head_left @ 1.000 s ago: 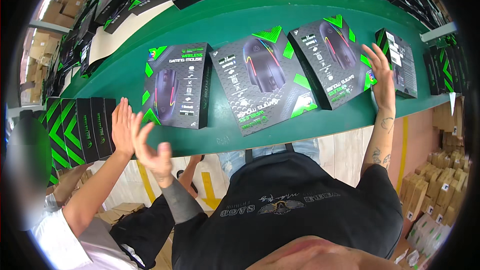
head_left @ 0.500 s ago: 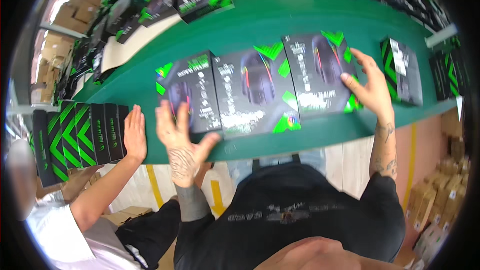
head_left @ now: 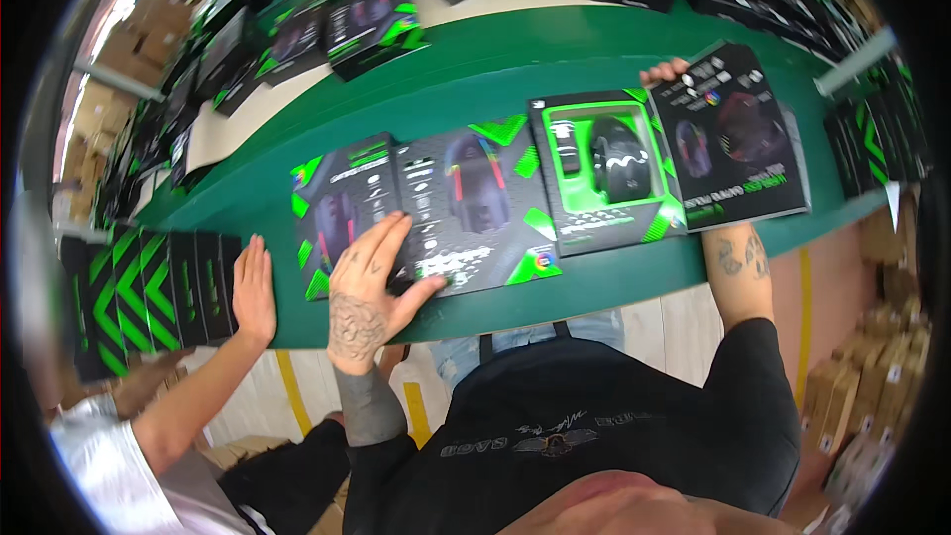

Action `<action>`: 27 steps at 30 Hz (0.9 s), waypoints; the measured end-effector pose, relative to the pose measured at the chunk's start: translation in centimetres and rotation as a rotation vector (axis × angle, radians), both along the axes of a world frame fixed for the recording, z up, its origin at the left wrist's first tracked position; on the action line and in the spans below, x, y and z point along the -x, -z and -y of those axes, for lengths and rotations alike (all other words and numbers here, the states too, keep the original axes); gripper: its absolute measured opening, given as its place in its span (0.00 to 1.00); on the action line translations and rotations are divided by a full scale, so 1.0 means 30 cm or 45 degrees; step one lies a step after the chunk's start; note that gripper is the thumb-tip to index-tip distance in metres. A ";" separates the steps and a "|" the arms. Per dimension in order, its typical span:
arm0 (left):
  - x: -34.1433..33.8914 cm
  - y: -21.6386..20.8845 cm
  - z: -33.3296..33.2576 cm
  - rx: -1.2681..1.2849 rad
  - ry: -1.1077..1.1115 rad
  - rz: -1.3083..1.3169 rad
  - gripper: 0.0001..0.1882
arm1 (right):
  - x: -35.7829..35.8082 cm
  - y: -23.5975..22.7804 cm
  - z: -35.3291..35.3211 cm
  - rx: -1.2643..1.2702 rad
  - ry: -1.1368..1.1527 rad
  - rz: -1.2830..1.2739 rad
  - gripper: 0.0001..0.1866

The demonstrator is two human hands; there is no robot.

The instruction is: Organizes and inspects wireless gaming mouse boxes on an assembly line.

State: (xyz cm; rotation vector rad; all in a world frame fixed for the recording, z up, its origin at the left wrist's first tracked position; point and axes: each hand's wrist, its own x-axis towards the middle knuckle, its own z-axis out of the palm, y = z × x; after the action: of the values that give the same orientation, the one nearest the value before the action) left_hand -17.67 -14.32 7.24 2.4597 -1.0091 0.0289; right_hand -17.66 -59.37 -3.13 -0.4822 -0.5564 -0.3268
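Three black-and-green mouse boxes lie in a row in front of me. My left hand (head_left: 371, 287) rests with its fingers out flat where the left box (head_left: 327, 193) meets the middle box (head_left: 471, 178). The right box (head_left: 584, 233) has its front flap (head_left: 728, 154) folded out to the right. Behind that flap is my right hand (head_left: 666, 72), mostly hidden, its fingertips curled over the flap's upper left edge. A dark computer mouse (head_left: 622, 159) shows inside a bright green frame in the opened box.
The boxes lie on a green table (head_left: 545, 40). To the left, a co-worker's hand (head_left: 254, 292) presses against a row of boxes (head_left: 149, 292). More boxes (head_left: 371, 25) sit on a pale strip at the far side. At the right stand further boxes (head_left: 872, 144) and a metal post (head_left: 857, 61).
My right hand has swung the right box's front flap open to the right, uncovering the mouse. My left hand has shifted onto the seam between the left and middle boxes.
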 end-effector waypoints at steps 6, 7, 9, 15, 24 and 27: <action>-0.015 -0.009 0.056 -0.291 0.136 0.093 0.53 | 0.132 -0.139 -0.062 0.296 0.195 -0.311 0.32; -0.014 -0.017 0.068 -0.302 0.140 0.110 0.52 | 0.123 -0.102 -0.043 0.291 0.226 -0.332 0.32; -0.016 -0.019 0.083 -0.298 0.176 0.117 0.52 | 0.160 -0.132 -0.035 0.360 0.273 -0.364 0.31; 0.007 -0.042 0.061 0.038 -0.084 -0.315 0.43 | 0.169 -0.139 -0.091 0.159 0.140 -0.449 0.30; -0.036 -0.036 0.120 -0.380 0.147 0.138 0.56 | 0.137 -0.094 -0.067 0.184 0.113 -0.400 0.28; -0.035 -0.033 0.112 -0.311 0.161 0.196 0.52 | 0.107 -0.028 -0.026 0.171 0.043 -0.327 0.29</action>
State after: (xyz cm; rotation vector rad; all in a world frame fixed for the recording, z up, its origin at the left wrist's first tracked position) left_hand -16.61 -17.68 8.23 2.6391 -1.3014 0.0574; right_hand -20.87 -58.58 -2.30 -0.6536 -0.3214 -0.2558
